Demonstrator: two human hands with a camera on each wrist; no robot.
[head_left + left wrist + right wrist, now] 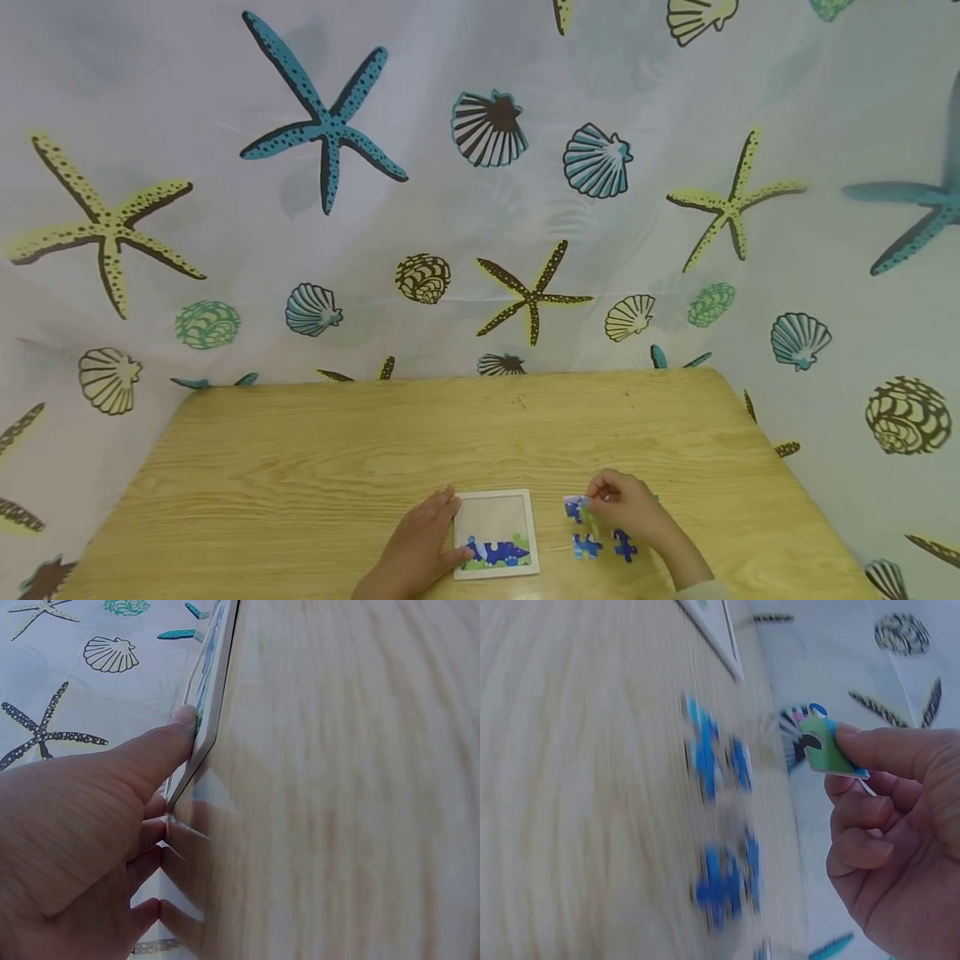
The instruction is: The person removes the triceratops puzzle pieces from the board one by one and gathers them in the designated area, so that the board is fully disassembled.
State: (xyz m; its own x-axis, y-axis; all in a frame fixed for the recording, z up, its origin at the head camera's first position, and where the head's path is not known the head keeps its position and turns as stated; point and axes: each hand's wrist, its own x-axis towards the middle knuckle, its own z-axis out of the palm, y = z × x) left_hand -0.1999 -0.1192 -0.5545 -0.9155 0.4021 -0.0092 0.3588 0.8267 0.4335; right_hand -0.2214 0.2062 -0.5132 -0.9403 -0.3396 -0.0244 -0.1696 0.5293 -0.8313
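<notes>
A square white-rimmed puzzle tray [534,537] lies on the table, with joined blue and green pieces [501,552] along its near side and bare backing above them. My left hand [420,533] lies at the tray's left side, thumb [169,742] resting on the rim and the other fingers stretched out against the tabletop. Between thumb and fingertips, my right hand [633,507] pinches a green puzzle piece [826,754], raised above the table. Below and around that hand are several loose blue puzzle pieces, among them one nearer the tray [587,546] and a darker one [624,546].
The wooden table [315,467] reaches back to a hanging cloth [420,208] printed with starfish and shells, which also runs along both sides. Another blue piece [575,507] lies just left of the right hand's fingers.
</notes>
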